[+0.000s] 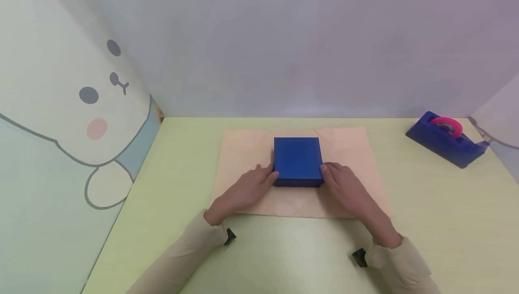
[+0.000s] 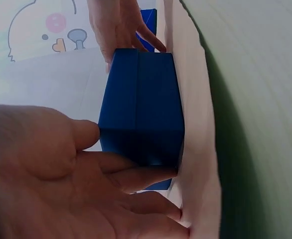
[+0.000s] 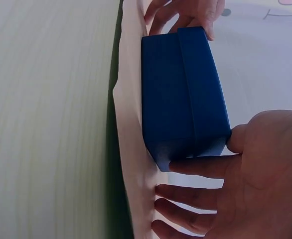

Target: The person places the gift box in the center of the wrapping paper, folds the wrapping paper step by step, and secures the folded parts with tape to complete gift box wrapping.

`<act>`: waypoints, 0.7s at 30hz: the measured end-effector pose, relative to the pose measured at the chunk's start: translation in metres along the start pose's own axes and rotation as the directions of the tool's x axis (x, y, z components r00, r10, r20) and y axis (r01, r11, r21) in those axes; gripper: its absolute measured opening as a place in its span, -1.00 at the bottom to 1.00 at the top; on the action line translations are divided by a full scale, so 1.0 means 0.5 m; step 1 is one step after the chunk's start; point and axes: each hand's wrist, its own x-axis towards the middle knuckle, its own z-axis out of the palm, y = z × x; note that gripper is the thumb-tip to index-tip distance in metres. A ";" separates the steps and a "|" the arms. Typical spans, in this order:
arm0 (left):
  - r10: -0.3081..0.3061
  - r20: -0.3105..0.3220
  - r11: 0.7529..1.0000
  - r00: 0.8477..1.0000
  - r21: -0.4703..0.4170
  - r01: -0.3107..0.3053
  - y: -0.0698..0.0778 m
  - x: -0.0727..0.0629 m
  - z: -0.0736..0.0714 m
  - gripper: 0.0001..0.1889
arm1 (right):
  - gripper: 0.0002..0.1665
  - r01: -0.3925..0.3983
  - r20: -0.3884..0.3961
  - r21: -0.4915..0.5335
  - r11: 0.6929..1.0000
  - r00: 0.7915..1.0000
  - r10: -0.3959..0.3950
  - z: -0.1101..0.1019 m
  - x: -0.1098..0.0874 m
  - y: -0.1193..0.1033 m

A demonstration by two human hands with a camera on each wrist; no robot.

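Note:
A blue lidded box sits on a sheet of peach paper, near its middle. My left hand touches the box's left side. In the left wrist view the thumb is at the lid's corner, and the extended fingers reach along the side down to the paper. My right hand touches the opposite side. Its thumb meets the lid edge in the right wrist view, its straight index finger lies against the side, and the other fingers rest on the paper. Whatever is inside the box is hidden.
At the far right of the pale yellow table stands a blue tape dispenser with a pink roll. A plain wall rises behind the table. The left wall carries a cartoon animal.

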 end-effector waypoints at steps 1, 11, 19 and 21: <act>0.001 -0.006 1.000 1.000 0.000 -0.001 0.000 0.000 -0.001 -0.30 | -0.33 -0.007 0.011 0.006 1.000 1.000 0.007 -0.001 0.001 -0.001; 0.285 -0.196 0.891 0.938 0.415 -0.184 0.029 0.022 0.000 -0.32 | -0.17 -0.056 0.048 0.095 0.994 0.998 0.052 -0.008 0.010 -0.027; 0.420 -0.078 0.700 0.904 0.663 -0.268 0.037 0.030 0.013 -0.48 | -0.22 -0.046 0.042 0.060 0.997 0.998 0.043 0.006 0.005 -0.029; 0.422 -0.087 0.695 0.902 0.670 -0.260 0.035 0.030 0.013 -0.49 | -0.24 -0.068 0.039 0.101 0.993 0.997 0.064 -0.004 0.005 -0.022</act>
